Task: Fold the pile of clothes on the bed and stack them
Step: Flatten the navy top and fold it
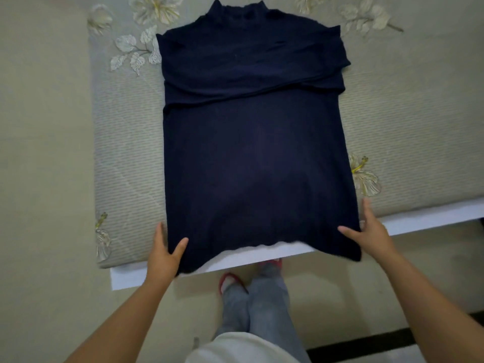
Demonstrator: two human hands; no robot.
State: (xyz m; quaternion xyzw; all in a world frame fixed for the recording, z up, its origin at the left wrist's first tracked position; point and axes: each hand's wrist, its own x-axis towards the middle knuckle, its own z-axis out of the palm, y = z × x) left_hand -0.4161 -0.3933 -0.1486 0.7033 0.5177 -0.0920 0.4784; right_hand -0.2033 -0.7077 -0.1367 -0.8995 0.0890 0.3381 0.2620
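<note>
the navy turtleneck sweater [256, 142] lies flat on the bed [125, 158], collar toward twelve o'clock, both sleeves folded across the chest so it makes one long dark rectangle. its hem at six o'clock hangs past the mattress edge and over the white bed frame [424, 218], the two bottom corners drooping lower than the middle. bare bedspread shows on both flanks, at nine and at three o'clock, and a narrower strip beyond the collar. the bedspread is a pale grey-green ribbed cover with white embroidered flowers [362, 176], one cluster just beside the sweater's right edge, more at eleven and one o'clock. past the bed's left side and under the frame runs a beige floor [39, 179]; at six o'clock you can see the person's grey trousers [264, 297] and a red slipper [227, 280]. the left hand [163, 255] pinches the lower left corner, thumb on top of the cloth, fingers along the outer edge. the right hand [369, 234] holds the lower right corner likewise, thumb laid on the fabric, fingers straight up the side edge.
</note>
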